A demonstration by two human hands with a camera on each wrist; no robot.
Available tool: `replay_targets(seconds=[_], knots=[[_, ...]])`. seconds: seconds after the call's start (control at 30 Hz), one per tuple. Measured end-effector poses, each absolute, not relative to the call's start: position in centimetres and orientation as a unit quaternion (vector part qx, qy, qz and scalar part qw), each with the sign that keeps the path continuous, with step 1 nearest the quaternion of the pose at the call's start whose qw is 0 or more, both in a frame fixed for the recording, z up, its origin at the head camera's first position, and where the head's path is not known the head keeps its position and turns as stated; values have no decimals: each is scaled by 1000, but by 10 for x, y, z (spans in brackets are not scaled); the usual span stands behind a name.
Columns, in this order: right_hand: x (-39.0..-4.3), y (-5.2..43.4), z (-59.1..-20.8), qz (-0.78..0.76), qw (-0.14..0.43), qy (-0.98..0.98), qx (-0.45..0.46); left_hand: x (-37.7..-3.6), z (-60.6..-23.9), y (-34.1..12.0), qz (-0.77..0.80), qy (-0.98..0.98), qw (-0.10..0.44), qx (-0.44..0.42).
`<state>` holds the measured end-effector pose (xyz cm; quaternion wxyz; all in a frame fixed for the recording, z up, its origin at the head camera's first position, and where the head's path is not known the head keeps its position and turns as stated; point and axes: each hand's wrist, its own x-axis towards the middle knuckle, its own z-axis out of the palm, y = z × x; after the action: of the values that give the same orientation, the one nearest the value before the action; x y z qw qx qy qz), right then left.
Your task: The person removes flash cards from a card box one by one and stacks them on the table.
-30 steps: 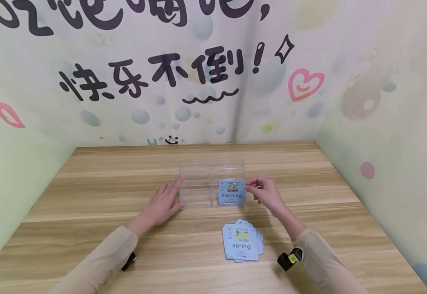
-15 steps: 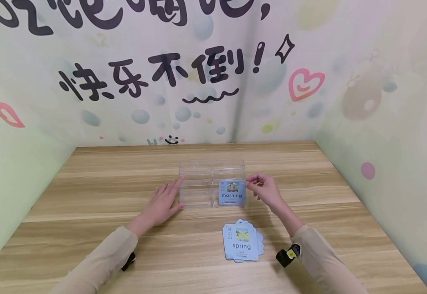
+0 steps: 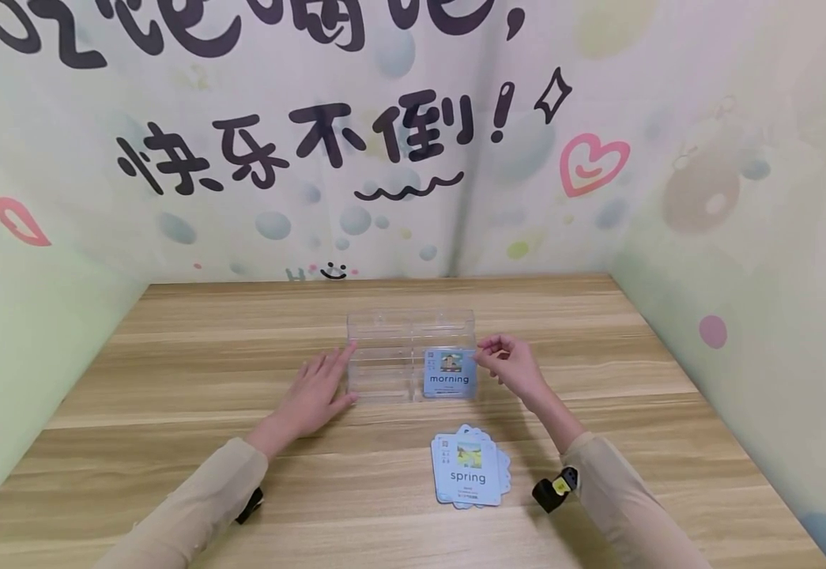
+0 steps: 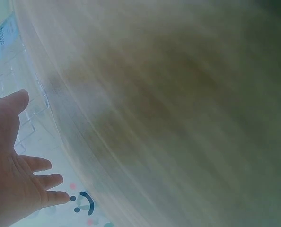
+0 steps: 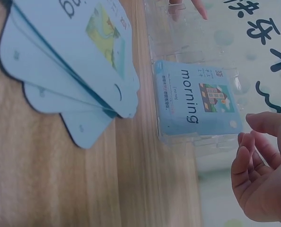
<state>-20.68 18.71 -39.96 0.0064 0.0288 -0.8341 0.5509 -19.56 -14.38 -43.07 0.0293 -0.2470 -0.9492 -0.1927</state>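
Note:
A clear plastic card rack (image 3: 381, 387) with several compartments stands on the table. A blue "morning" flashcard (image 3: 450, 381) sits in its lower right compartment, leaning back slightly. My right hand (image 3: 519, 370) is at this card's upper right corner, thumb and index finger pinching there; the other fingers curl loosely, as the right wrist view shows. My left hand (image 3: 311, 397) rests with extended fingers along the rack's left side, thumb near the lower corner. In the left wrist view, the left hand's fingers (image 4: 45, 180) are spread. The left compartments hold no cards.
A fanned stack of blue flashcards (image 3: 465, 470), "spring" on top, lies on the wooden table (image 3: 341, 506) in front of the rack. A printed fabric backdrop (image 3: 242, 229) rises behind the table, with pale panels at both sides. A black wrist camera (image 3: 553, 491) hangs under the right sleeve.
Almost nothing differs. The right wrist has shifted very slightly, while both hands, the rack and the cards keep their places.

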Motion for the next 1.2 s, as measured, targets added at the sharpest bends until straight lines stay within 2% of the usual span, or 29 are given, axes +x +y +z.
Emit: replay_targets(seconds=[0.77,1.2], knots=[[-214,184,-416,587,18,-809,30,-197,-433,-144,-182,-951,30,-247],[-217,185,-418,609,-23,-793,21,-196,-433,-144,-181,-951,35,-248]])
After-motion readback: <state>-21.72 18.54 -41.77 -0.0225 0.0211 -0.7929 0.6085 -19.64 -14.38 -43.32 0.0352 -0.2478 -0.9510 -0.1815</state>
